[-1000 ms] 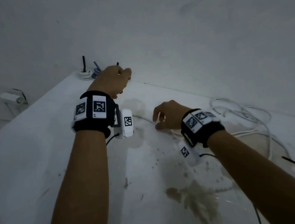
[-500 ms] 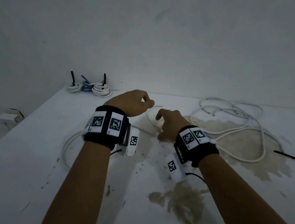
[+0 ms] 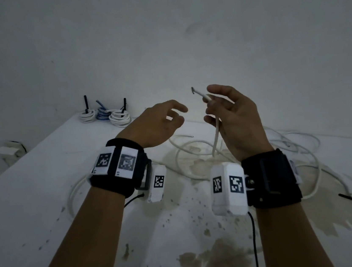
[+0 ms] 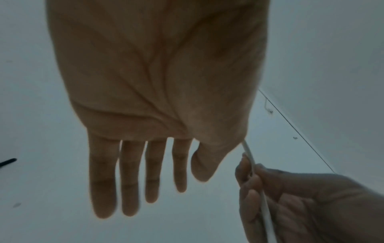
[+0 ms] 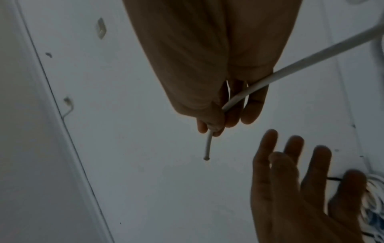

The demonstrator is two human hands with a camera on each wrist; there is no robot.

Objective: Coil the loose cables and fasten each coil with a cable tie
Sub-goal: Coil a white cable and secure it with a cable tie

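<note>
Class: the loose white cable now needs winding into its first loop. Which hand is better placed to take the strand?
Left. The left hand is open and empty beside the thin white cable, whose end the right hand pinches.

White cable point(image 3: 216, 131): smooth plastic-looking sheath, slight sheen; cut end shows a darker core. Table point(image 3: 34, 195): matt white surface, marred by brownish stains and dark flecks. Wall point(image 3: 158, 35): matt white, faintly smudged. Wrist bands point(image 3: 271, 179): black cloth, matt, carrying paper-like printed tags. Wrist camera housings point(image 3: 227, 190): white plastic, smooth, semi-gloss. Coiled cables point(image 3: 120, 118) at the far corner: white and blue sheaths, bound with black plastic-looking ties.
</note>
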